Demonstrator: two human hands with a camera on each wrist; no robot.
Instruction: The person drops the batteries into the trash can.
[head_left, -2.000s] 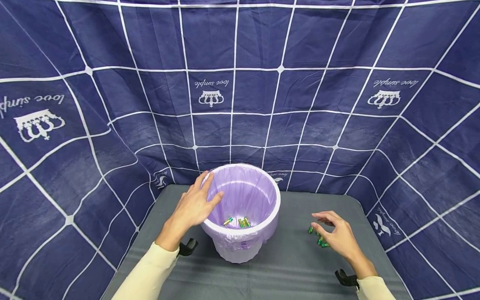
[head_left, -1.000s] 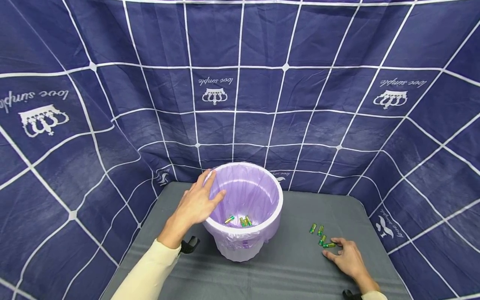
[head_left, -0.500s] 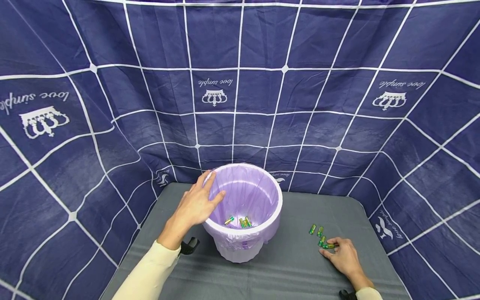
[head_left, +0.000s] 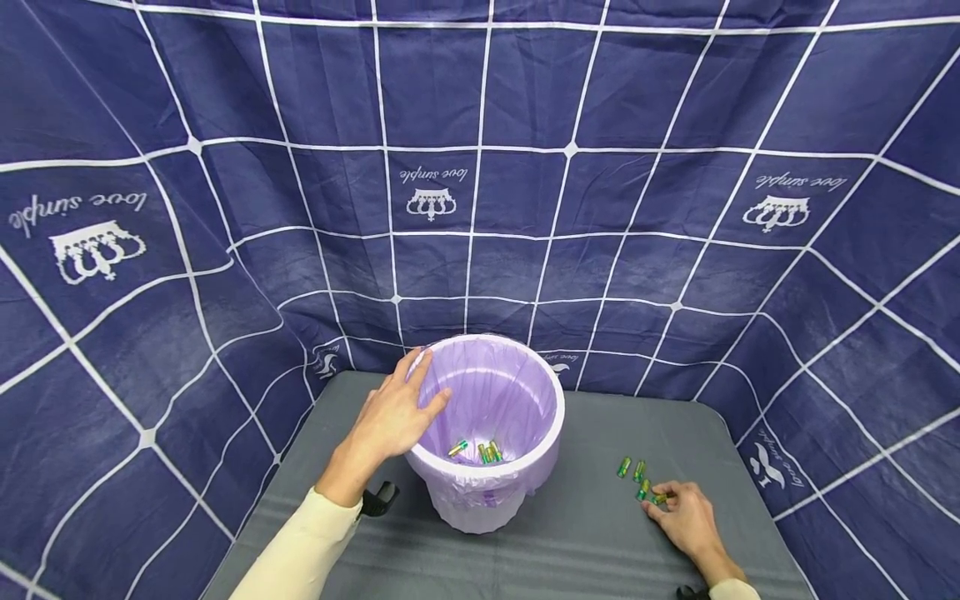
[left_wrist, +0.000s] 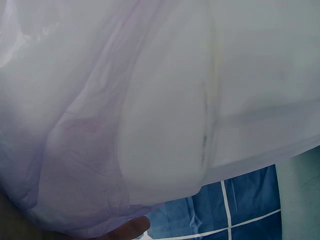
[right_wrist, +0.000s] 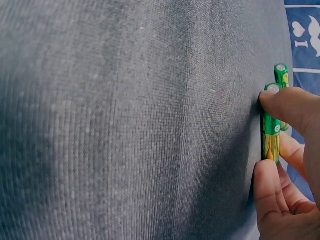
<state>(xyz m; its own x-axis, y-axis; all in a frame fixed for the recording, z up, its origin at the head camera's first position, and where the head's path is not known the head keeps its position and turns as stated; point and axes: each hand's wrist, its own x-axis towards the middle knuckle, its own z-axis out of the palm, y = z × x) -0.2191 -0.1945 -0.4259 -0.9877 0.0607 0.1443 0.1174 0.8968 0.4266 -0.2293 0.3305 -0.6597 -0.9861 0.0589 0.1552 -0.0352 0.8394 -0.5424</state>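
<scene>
My left hand (head_left: pixel 393 417) rests at the left rim of a white bin (head_left: pixel 480 508) lined with a thin purple bag (head_left: pixel 487 375). Its fingers lie fairly straight, thumb toward the bin's opening. Several green and gold batteries lie on the bin's bottom, one battery (head_left: pixel 457 448) apart from the others. On the table at right, my right hand (head_left: pixel 688 518) pinches a battery (right_wrist: pixel 271 135) between thumb and fingers, at its two ends. Just beyond it another battery (head_left: pixel 643 490) lies close by, and farther back are two more, one battery (head_left: pixel 625 467) leftmost.
The grey cloth-covered table (head_left: pixel 585 533) stretches between bin and right hand. Behind and at both sides hangs a dark blue cloth (head_left: pixel 517 192) with white grid lines. A black strap (head_left: pixel 381 498) is on the left wrist.
My right hand has moved down and right from above the batteries to the nearest one and closed its fingers on it. The left hand has stayed at the bin's rim.
</scene>
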